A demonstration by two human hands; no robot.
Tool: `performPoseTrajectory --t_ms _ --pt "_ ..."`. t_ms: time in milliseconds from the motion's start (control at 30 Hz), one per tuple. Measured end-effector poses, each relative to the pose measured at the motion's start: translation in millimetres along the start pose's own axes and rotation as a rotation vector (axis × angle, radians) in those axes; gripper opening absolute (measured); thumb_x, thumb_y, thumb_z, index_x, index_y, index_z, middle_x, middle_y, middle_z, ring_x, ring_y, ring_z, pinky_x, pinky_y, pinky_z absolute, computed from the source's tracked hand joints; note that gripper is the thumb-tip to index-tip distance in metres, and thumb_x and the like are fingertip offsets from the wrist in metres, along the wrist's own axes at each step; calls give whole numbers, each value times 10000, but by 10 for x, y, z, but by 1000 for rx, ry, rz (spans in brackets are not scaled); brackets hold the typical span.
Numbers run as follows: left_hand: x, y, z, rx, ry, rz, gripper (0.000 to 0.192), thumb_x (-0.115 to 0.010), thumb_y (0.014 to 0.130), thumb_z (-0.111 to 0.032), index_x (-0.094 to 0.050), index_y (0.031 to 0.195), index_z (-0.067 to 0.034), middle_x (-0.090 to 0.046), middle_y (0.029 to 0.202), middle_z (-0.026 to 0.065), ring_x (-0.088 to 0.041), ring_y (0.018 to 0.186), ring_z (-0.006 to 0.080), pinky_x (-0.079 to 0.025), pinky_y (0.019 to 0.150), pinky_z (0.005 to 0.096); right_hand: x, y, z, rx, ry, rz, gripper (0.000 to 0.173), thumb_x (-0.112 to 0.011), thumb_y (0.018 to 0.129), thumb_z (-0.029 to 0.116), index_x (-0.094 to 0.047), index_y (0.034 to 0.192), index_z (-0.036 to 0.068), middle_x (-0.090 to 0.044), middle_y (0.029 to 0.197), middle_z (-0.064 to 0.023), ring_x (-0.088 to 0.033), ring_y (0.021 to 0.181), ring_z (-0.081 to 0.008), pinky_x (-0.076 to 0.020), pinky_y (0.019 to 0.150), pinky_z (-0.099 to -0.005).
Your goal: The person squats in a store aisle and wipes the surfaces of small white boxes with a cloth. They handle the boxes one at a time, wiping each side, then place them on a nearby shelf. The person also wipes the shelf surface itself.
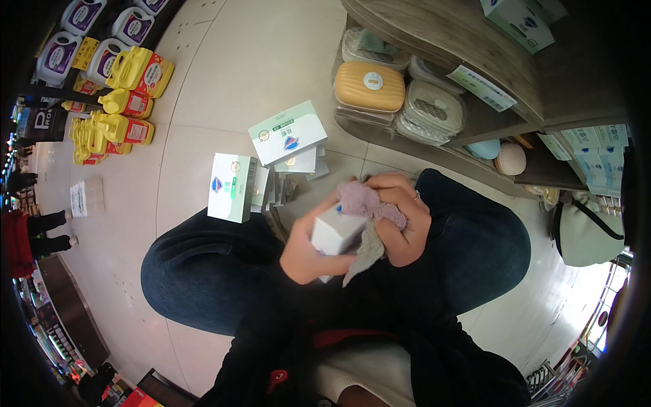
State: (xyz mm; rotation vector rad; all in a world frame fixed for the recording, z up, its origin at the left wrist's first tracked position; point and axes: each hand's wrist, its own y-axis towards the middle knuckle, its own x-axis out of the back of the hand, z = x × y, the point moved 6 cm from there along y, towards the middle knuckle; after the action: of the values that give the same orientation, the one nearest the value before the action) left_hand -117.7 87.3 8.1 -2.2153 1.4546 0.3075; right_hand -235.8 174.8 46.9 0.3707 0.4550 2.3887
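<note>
My left hand (305,254) grips a small white carton (336,233) above my lap. A pink and grey-green cloth (374,208) is bunched in my right hand (407,219), against the carton's right side and top. Part of the cloth hangs down beside the carton. Beyond my hands, stacks of white and green soap cartons rise from the floor; one top carton (289,133) lies tilted, and another (231,188) sits to its left, near my left knee. The lower parts of the stacks are partly hidden.
A wooden shelf unit (488,122) at the right holds a yellow soap box (370,87), clear plastic boxes (432,109) and more cartons (592,157). Yellow jugs (140,74) and purple-labelled bottles (61,56) stand at the upper left. A pale green bag (585,234) is at the right. A person (30,236) stands far left.
</note>
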Motion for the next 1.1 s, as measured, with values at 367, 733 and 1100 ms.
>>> performPoseTrajectory --t_ms 367,733,1100 --pt "-2 83 106 -19 -513 -162 693 -660 799 -368 -374 1305 9 -547 1131 145 -557 1016 226 -447 873 330 17 -199 -182 -307 233 -336 329 -514 793 -14 -562 1115 -62 -568 1144 -135 -546 1038 -213 -402 916 -305" --pt "213 -42 -194 -304 -539 -603 546 -498 870 -483 -523 1174 -30 -624 1009 121 -614 900 214 -496 779 331 -535 -282 -121 -553 752 90 459 -449 860 21 -442 1315 -33 -434 1376 -129 -394 1280 -198 -266 1069 -326" --pt "-36 124 -14 -108 -196 -35 634 -558 884 -391 -308 1271 44 -328 1413 174 -409 1221 222 -343 1008 343 -269 -156 -127 -380 739 -244 530 -507 908 179 -356 1369 -34 -522 1263 -136 -480 1179 -194 -326 1023 -314"
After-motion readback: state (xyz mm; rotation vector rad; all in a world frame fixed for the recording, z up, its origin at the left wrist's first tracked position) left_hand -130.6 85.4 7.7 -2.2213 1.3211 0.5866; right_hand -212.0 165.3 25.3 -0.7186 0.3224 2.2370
